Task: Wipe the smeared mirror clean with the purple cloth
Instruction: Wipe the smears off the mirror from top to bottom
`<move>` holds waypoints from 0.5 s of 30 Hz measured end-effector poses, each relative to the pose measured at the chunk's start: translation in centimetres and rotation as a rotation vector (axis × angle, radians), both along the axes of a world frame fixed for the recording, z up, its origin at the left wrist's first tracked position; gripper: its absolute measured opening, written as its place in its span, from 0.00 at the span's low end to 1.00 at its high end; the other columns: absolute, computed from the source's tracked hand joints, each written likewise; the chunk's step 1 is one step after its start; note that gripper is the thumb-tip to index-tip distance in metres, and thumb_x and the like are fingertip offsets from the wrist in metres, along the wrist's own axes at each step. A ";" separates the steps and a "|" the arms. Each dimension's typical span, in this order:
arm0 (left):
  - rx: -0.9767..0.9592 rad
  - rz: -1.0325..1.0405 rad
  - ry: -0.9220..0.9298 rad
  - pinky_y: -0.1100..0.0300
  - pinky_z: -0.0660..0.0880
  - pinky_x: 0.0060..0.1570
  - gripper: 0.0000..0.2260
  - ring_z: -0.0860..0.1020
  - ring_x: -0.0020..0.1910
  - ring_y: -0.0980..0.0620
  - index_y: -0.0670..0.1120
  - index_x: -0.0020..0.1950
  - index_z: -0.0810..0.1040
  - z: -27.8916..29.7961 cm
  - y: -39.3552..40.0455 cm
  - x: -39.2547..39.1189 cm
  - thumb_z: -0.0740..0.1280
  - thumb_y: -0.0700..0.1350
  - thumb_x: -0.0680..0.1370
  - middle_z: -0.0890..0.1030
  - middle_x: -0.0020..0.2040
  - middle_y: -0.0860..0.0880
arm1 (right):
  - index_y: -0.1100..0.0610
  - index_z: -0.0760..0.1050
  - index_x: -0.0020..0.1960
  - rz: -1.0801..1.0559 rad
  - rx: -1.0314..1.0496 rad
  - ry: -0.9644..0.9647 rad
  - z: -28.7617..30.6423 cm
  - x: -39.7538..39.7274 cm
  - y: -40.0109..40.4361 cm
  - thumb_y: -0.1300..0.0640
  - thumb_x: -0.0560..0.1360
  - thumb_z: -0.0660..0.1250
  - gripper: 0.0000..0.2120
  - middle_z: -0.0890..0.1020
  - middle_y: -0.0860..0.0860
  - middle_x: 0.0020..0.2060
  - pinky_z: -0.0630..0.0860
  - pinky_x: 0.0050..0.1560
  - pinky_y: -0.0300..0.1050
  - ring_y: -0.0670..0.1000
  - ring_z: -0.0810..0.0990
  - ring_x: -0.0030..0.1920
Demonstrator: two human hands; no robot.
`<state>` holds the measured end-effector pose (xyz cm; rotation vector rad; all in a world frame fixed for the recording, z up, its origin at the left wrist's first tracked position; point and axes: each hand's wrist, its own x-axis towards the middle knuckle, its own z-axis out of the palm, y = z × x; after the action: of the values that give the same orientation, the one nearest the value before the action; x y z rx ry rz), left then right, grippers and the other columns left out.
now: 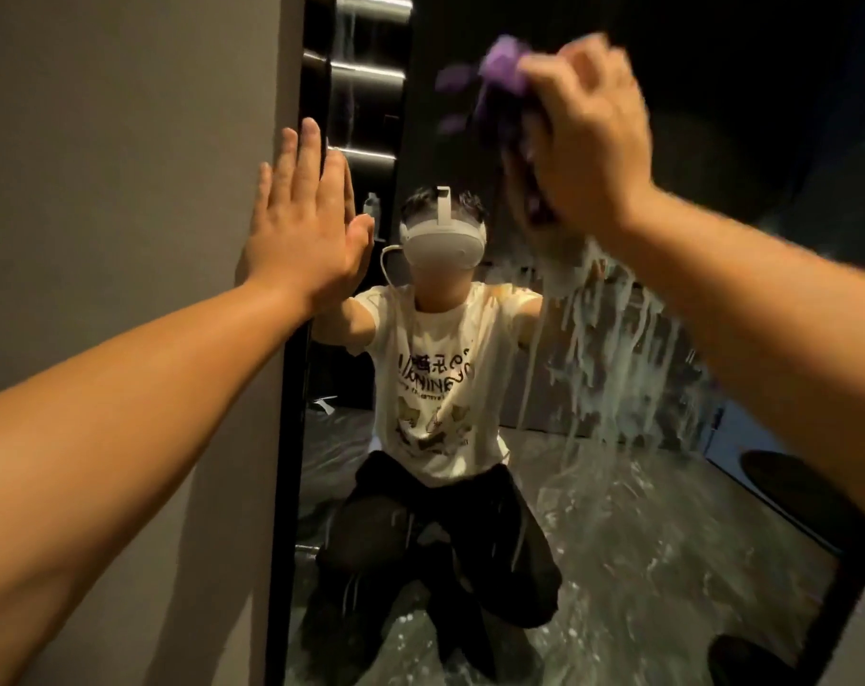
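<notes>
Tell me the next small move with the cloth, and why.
Probably drag the purple cloth in the right hand straight down the mirror: the whitish drip streaks hang directly below it. The left hand rests flat at the mirror's left edge.

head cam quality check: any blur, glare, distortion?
Head view: right hand and purple cloth motion-blurred; left hand sharp, flat at the mirror edge; dim warm lighting; glare off reflected shelf strips; wide-angle bending at the frame edges.
</notes>
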<state>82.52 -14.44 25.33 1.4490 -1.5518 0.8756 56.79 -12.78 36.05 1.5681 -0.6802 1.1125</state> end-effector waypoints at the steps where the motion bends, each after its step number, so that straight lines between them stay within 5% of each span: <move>1: -0.020 0.008 0.009 0.45 0.42 0.78 0.32 0.40 0.80 0.42 0.41 0.81 0.47 -0.2 -0.3 -0.2 0.51 0.57 0.83 0.41 0.81 0.40 | 0.54 0.73 0.66 -0.099 -0.036 -0.032 1.8 -0.4 -0.5 0.51 0.81 0.56 0.17 0.77 0.61 0.59 0.73 0.52 0.55 0.62 0.75 0.57; 3: -0.064 0.036 0.006 0.43 0.43 0.77 0.33 0.42 0.80 0.41 0.40 0.81 0.48 -0.6 -0.6 -0.3 0.48 0.58 0.82 0.43 0.81 0.38 | 0.55 0.69 0.70 -0.165 0.046 -0.090 2.4 -0.7 -1.7 0.52 0.82 0.54 0.19 0.73 0.60 0.64 0.70 0.57 0.53 0.61 0.72 0.61; 6: -0.109 0.075 -0.013 0.42 0.43 0.77 0.34 0.44 0.80 0.40 0.39 0.81 0.49 -0.8 -1.0 -0.2 0.45 0.58 0.80 0.45 0.81 0.38 | 0.55 0.72 0.65 -0.068 0.057 -0.012 -2.1 0.2 -2.3 0.55 0.80 0.60 0.15 0.77 0.62 0.56 0.72 0.45 0.54 0.62 0.75 0.51; 10: -0.139 0.083 -0.017 0.42 0.43 0.77 0.33 0.43 0.80 0.40 0.40 0.81 0.49 -0.8 -1.1 -0.3 0.45 0.58 0.81 0.44 0.81 0.38 | 0.55 0.73 0.62 0.045 0.092 0.267 -16.5 0.6 -2.1 0.59 0.78 0.64 0.13 0.79 0.58 0.49 0.63 0.42 0.44 0.56 0.71 0.47; 12: -0.144 0.096 -0.012 0.42 0.43 0.77 0.33 0.43 0.80 0.41 0.40 0.81 0.48 -1.0 -1.0 -0.4 0.45 0.58 0.81 0.44 0.81 0.38 | 0.55 0.71 0.64 0.027 0.172 0.435 -24.7 0.1 -1.9 0.60 0.79 0.61 0.14 0.80 0.59 0.51 0.71 0.46 0.49 0.59 0.75 0.51; 15: -0.135 0.123 -0.023 0.42 0.43 0.77 0.33 0.42 0.80 0.41 0.40 0.81 0.48 -1.1 -0.8 -0.6 0.45 0.58 0.81 0.43 0.81 0.38 | 0.54 0.75 0.64 0.053 0.314 0.686 -33.2 -0.5 -2.0 0.57 0.80 0.63 0.14 0.80 0.54 0.47 0.71 0.43 0.52 0.56 0.77 0.43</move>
<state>81.89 -15.23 24.26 1.4527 -1.4028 1.0526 56.32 -14.75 2.82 2.0887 -0.3508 0.4465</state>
